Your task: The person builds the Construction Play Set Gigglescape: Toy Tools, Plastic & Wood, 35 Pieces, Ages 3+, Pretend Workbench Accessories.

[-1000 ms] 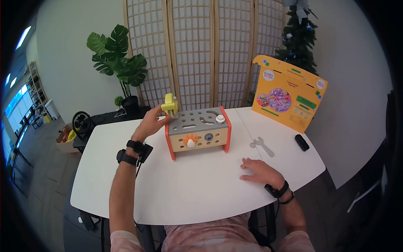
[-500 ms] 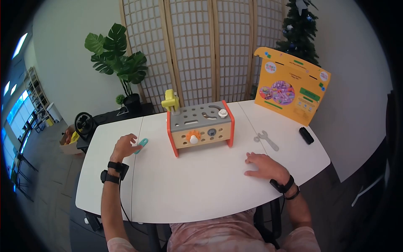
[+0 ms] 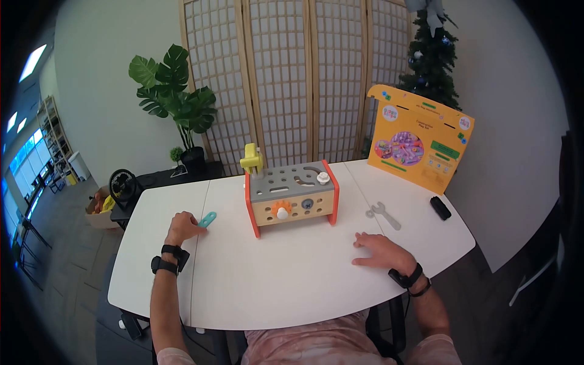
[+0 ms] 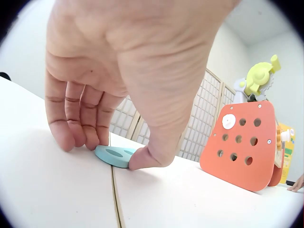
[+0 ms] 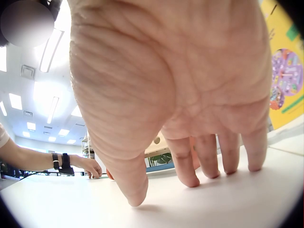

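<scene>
My left hand (image 3: pixel 184 227) pinches a flat teal slotted strip (image 4: pixel 114 156) between thumb and fingertips, low at the tabletop. In the head view the strip (image 3: pixel 208 219) sticks out past the fingers, and its near end is hidden by them. To its right stands a toy workbench (image 3: pixel 292 207) with a grey top and red sides. It bears a yellow toy saw (image 3: pixel 252 159), an orange gear (image 3: pixel 280 207) and a white knob (image 3: pixel 323 177). My right hand (image 3: pixel 384 252) holds nothing; its fingertips rest on the white table (image 5: pixel 95 204), fingers spread.
A grey toy wrench (image 3: pixel 387 216) and a small grey ring (image 3: pixel 370 213) lie beyond my right hand. Farther right are a black case (image 3: pixel 440 208) and an upright yellow box (image 3: pixel 420 140). A seam runs across the left part of the table.
My left hand has come from the yellow saw at the workbench's left end down to the teal strip and now pinches it. My right hand has stayed in place.
</scene>
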The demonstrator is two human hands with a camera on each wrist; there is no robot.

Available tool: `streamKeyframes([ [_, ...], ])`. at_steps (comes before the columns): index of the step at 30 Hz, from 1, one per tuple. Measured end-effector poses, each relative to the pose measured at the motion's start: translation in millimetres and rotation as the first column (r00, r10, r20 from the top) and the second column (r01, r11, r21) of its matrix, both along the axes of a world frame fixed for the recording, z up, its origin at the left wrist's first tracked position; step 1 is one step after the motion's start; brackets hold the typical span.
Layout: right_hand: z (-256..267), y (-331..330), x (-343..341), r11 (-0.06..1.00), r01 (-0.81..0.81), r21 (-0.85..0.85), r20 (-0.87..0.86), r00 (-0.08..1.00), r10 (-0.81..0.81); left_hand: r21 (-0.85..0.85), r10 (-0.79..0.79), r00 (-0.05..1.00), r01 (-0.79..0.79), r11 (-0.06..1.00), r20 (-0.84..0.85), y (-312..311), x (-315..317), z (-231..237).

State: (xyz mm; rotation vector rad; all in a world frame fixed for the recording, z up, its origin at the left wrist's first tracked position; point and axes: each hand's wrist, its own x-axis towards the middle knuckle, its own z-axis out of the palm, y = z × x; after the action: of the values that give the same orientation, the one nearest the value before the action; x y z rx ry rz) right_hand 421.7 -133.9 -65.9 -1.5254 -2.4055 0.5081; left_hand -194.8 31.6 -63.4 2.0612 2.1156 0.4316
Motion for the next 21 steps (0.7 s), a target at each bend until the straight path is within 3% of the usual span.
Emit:
streamKeyframes([
  [3, -3.3, 0.9, 2.4, 1.0, 0.008, -0.011, -0.028, 1.0, -0.008, 0.013, 0.001, 0.997, -0.002, 1.0, 0.074, 3.1, 1.4, 6.6],
  [5, -5.8, 2.1, 3.3, 1.0, 0.004, 0.011, -0.002, 1.0, -0.004, 0.024, -0.049, 0.965, 0.044, 0.999, 0.256, 2.7, 3.7, 15.0],
  [6, -6.8, 2.5, 3.4, 1.0, -0.007, 0.03, 0.029, 1.0, 0.006, 0.02, -0.049, 0.966, 0.046, 0.999, 0.254, 0.8, 7.0, 21.1],
  [8, -6.1, 3.9, 3.2, 0.999, -0.016, 0.031, 0.026, 1.0, 0.016, 0.114, -0.214, 0.846, 0.181, 0.977, 0.488, -5.2, 20.4, 40.1],
  [10, -6.5, 4.3, 3.1, 0.999, -0.027, 0.034, 0.029, 0.999, 0.026, 0.119, -0.242, 0.838, 0.211, 0.97, 0.489, -14.4, 40.0, 62.5],
  [12, -7.2, 4.1, 3.1, 0.998, -0.02, 0.064, 0.017, 1.0, 0.018, 0.243, -0.409, 0.774, 0.33, 0.912, 0.483, -17.1, 53.9, 73.9],
  [14, 2.3, 2.1, -1.5, 0.999, -0.008, 0.051, 0.022, 1.0, 0.007, 0.216, -0.417, 0.75, 0.357, 0.909, 0.514, -23.1, 69.7, 85.7],
  [16, 8.4, 3.5, -3.7, 0.999, 0.001, 0.042, 0.026, 1.0, -0.002, 0.259, -0.476, 0.624, 0.41, 0.875, 0.619, -29.5, 88.3, 94.7],
  [21, 14.8, 10.2, -4.6, 1.0, -0.002, -0.004, 0.036, 0.999, 0.002, 0.337, -0.572, 0.629, 0.463, 0.82, 0.527, -35.1, 121.9, 115.4],
])
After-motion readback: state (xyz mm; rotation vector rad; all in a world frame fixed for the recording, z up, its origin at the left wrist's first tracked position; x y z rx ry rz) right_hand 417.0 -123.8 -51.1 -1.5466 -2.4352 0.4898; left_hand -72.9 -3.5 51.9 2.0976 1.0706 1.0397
